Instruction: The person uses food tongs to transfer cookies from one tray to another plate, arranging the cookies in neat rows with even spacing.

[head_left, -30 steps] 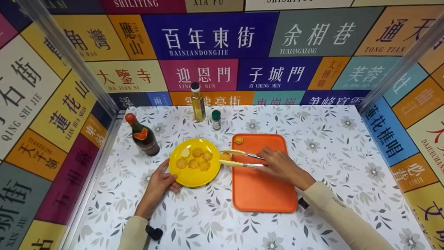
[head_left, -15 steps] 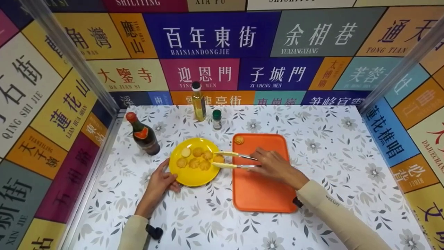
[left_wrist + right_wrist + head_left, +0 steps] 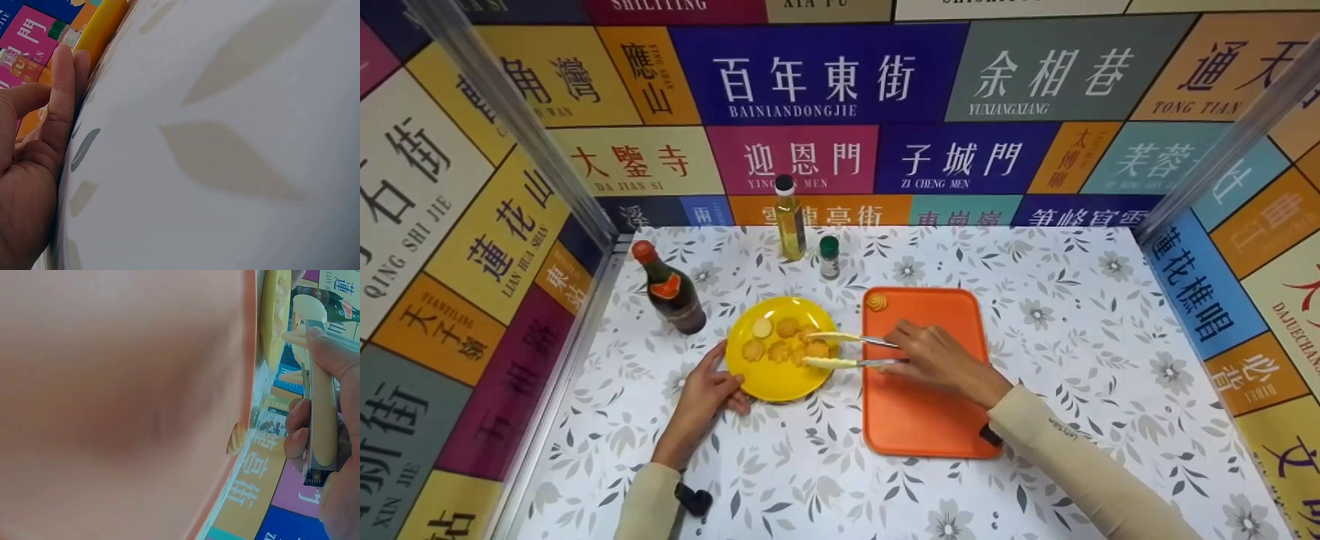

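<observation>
The tongs [image 3: 840,350] gripped by the right hand [image 3: 934,358] have moved over the yellow plate [image 3: 769,382], past the piece [image 3: 876,302] on the orange board [image 3: 930,420]; left hand [image 3: 701,394] flat at the rim.

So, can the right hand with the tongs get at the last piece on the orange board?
Probably yes: the piece lies alone near the board's far corner, close to the right hand, whose tongs already grip another piece.
</observation>
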A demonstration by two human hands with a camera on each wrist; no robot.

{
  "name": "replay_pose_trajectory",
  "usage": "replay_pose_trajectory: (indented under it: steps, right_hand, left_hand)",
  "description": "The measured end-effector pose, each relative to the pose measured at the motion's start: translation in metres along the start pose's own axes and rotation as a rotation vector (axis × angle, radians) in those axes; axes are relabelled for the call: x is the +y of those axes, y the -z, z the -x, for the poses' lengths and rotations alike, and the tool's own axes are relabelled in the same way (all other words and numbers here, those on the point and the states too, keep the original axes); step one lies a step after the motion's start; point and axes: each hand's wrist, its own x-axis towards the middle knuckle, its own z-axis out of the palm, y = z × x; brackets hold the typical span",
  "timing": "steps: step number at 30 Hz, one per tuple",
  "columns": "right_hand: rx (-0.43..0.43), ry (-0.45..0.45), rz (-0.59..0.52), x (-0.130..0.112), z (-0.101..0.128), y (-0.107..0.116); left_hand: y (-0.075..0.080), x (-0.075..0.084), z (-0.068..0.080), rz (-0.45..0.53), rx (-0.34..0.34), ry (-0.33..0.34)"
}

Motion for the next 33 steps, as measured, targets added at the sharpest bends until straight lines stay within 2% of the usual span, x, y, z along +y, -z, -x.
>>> replay_pose_trajectory:
  steps: [10,17,22,27,33]
  right_hand:
    - [-0.067,-0.024,-0.001,-0.008,-0.011,-0.009]
    - [-0.036,0.037,0.001,-0.009,-0.014,-0.014]
    - [-0.023,0.062,-0.004,-0.011,-0.018,-0.018]
    - [-0.059,0.039,-0.013,-0.014,-0.023,-0.020]
    - [-0.087,0.014,-0.051,-0.017,-0.028,-0.024]
  left_hand:
    - [0.001,0.000,0.000,-0.004,-0.008,0.000]
    - [-0.001,0.001,0.001,0.017,-0.001,-0.010]
    - [-0.001,0.002,0.000,-0.015,0.011,0.026]
    - [-0.001,0.003,-0.002,-0.039,0.028,0.066]
    - [0.000,0.003,-0.001,-0.039,0.028,0.068]
